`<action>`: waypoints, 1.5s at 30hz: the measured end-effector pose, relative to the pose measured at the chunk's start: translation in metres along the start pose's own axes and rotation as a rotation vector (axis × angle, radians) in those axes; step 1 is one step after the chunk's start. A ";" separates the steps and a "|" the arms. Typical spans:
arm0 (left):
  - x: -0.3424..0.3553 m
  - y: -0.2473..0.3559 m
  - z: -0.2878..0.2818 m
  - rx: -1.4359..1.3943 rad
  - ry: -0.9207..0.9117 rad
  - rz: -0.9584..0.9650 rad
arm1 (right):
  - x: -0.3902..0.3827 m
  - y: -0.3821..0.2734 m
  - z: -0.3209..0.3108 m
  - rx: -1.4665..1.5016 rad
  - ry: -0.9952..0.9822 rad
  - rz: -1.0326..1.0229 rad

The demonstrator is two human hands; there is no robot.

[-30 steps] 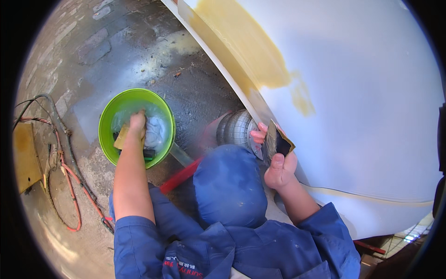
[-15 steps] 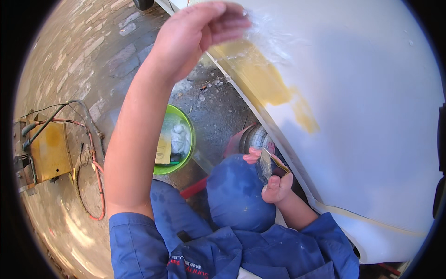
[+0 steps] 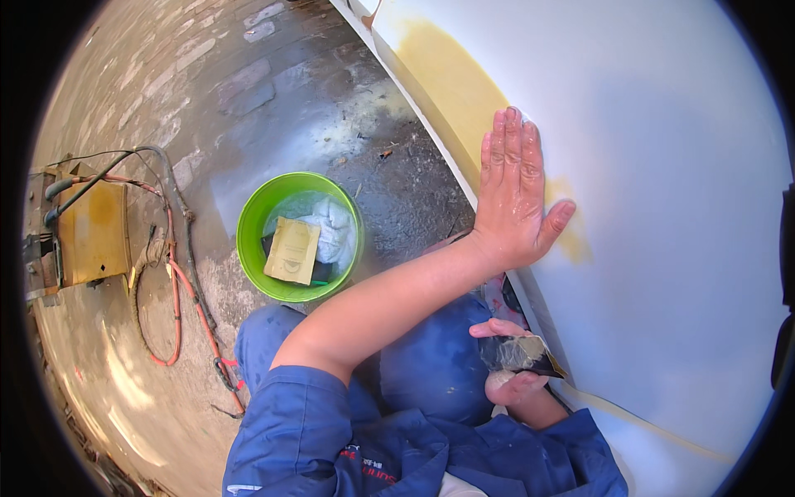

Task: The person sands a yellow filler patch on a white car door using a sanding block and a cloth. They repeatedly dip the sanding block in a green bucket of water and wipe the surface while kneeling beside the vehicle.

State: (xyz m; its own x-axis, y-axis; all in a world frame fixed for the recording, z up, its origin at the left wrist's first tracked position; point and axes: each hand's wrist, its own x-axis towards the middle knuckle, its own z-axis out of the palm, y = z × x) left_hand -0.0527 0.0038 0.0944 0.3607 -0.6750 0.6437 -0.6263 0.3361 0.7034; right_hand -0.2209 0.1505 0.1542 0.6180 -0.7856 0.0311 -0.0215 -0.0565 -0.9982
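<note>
My left hand [image 3: 515, 195] lies flat, wet fingers stretched out, over a white vehicle body panel [image 3: 654, 215]. Beneath and beside it runs a smooth yellow filler patch [image 3: 451, 74] along the panel's edge. Low against the panel, my right hand [image 3: 515, 388] grips a sanding block [image 3: 517, 354] with a worn grey face and dark sandpaper round it; some fingers are hidden behind it. Left of my forearm stands a green bucket [image 3: 243, 236]. Inside are cloudy water, a tan-backed sandpaper sheet [image 3: 292, 250] and a wet white cloth [image 3: 335, 236].
At the far left is a yellowish metal box [image 3: 95, 228] with thick cables. An orange cable [image 3: 175, 306] loops over the ground toward my knee. Wet, brick-paved ground [image 3: 248, 83] spreads beyond the bucket. My blue-clad knees [image 3: 431, 356] are close below the panel.
My left hand has come down and right, from a blurred sweep with splashing water at the panel's upper part to lying flat lower down. The block in my right hand has tilted and shifted slightly lower.
</note>
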 end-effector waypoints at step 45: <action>-0.074 0.096 0.013 -0.203 -0.244 -0.305 | 0.006 -0.071 0.060 0.071 0.273 -0.124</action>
State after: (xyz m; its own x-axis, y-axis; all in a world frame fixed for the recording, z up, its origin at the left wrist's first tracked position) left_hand -0.1485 0.0774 0.1104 0.3188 -0.8907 0.3241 -0.3592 0.2029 0.9109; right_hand -0.1680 0.1866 0.2223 0.3781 -0.9125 0.1560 0.1021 -0.1264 -0.9867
